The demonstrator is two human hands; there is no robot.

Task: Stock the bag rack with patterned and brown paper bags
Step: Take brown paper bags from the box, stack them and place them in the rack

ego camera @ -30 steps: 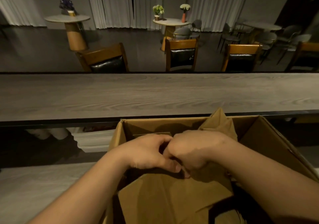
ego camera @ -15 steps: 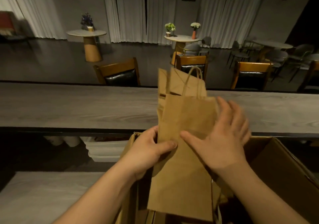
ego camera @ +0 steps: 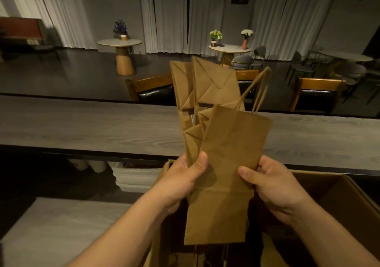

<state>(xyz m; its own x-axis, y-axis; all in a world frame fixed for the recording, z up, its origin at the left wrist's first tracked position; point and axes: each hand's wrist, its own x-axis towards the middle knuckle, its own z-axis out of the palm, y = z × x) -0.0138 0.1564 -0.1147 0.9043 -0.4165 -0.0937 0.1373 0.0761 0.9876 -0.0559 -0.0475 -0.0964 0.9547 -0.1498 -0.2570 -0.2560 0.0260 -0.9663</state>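
Observation:
I hold a fanned bunch of flat brown paper bags upright above an open cardboard box. My left hand grips the bunch at its left edge, thumb on the front bag. My right hand pinches the right edge of the front bag. Two bags behind show their folded bottoms at the top; twisted paper handles stick up at the right. No patterned bag and no bag rack are in view.
A long grey wooden counter runs across in front of me, with a lower shelf holding white containers. A pale worktop lies at lower left. Beyond the counter stand wooden chairs and round tables with flowers.
The bags came up out of the box. My right hand moved from flat on the front bag to pinching its right edge; the bunch fanned out and rose higher.

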